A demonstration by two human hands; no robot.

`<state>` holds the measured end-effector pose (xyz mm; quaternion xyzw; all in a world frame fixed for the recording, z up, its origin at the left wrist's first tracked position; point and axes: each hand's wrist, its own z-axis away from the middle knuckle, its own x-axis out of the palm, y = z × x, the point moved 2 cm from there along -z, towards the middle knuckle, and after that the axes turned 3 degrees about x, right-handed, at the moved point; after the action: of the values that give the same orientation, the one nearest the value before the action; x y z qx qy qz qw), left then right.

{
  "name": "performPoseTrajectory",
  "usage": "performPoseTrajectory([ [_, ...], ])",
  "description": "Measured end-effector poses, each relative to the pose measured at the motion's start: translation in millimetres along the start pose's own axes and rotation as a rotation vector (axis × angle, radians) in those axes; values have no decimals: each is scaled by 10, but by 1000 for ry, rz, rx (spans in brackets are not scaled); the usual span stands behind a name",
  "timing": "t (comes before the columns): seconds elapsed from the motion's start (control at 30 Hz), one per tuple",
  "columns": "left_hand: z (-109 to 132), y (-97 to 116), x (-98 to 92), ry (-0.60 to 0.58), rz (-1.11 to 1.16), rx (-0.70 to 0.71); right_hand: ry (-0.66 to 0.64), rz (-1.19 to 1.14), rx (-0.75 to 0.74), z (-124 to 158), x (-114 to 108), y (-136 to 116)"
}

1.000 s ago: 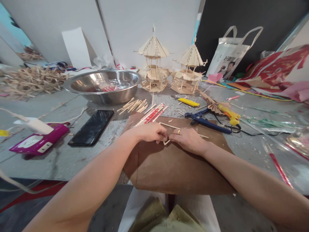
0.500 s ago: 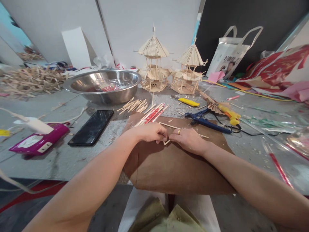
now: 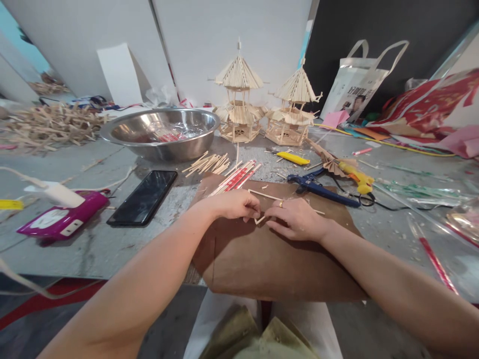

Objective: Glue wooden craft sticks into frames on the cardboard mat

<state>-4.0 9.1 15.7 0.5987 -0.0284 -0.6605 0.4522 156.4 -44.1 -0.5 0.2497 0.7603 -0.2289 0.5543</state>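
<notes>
Over a brown board (image 3: 262, 264), my left hand (image 3: 237, 203) is closed, its fingertips pinching thin wooden sticks at an angled corner (image 3: 258, 221). The fingers cover most of that joint. My right hand (image 3: 299, 219), with a ring on one finger, lies just right of the corner. Its thumb and fingers are apart, with the fingertips close to the short stick end. Behind both hands a longer wooden stick (image 3: 264, 194) runs slantwise, passing partly under the right hand. Paper-wrapped chopsticks (image 3: 237, 177) and loose bare sticks (image 3: 209, 163) lie beyond the left hand.
Two stick-built pavilions (image 3: 239, 99) stand at the back beside a steel basin (image 3: 160, 132). To the right lie a yellow utility knife (image 3: 294, 158), a blue cutter (image 3: 322, 189) and a yellow glue gun (image 3: 357, 177). A phone (image 3: 144, 197) and a purple power strip (image 3: 65, 217) are left.
My right hand has shifted slightly to the right, and its thumb and fingers have spread apart. My left hand keeps its pinch at nearly the same spot.
</notes>
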Motion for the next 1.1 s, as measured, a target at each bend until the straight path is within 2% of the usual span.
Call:
performPoseTrajectory([
  [0.1,1,-10,4,1,16,11,-58,-45,-58,21,-56,-68],
  [0.23,2,-23,7,5,25,7,-142,7,-88,20,-85,-147],
  [0.5,6,-11,1,-8,9,2,-186,70,-71,21,-70,-174],
  [0.87,1,-17,3,-7,26,31,-98,-43,-213,14,-46,-203],
  [0.93,2,-17,4,-4,30,26,-50,-48,-183,18,-44,-171],
  [1.1,2,-18,7,-3,19,14,39,-2,-3,27,-31,-36],
])
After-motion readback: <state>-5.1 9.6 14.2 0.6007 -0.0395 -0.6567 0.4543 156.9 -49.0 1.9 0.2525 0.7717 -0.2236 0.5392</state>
